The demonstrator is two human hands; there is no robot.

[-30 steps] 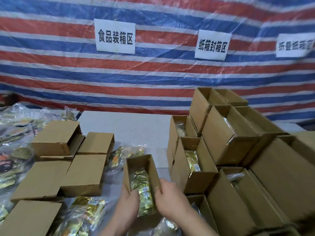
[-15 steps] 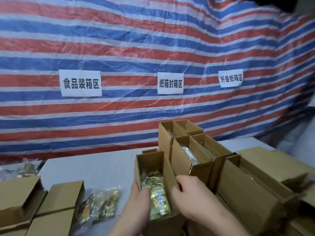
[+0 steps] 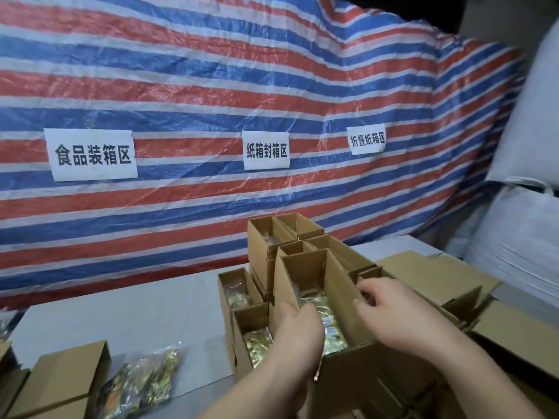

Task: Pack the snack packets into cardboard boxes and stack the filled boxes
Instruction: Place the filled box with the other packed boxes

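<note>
Stacking step: left hand (image 3: 295,331) and right hand (image 3: 390,309) clamp curled fingers on the filled box (image 3: 320,300)'s 2 side walls; next, I judge, lower it squarely onto the stacked boxes (image 3: 272,237) beyond the fingertips.

Striped red, blue and white tarpaulin (image 3: 211,86) as back wall, three white paper signs (image 3: 92,154) with Chinese characters fixed on it, grey table (image 3: 121,322) in front, big white sacks (image 3: 520,207) at right, dim light.

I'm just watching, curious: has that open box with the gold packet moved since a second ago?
Yes. The held box has gone right, from bare table beside the stacked boxes onto that pile, both hands on it.
</note>
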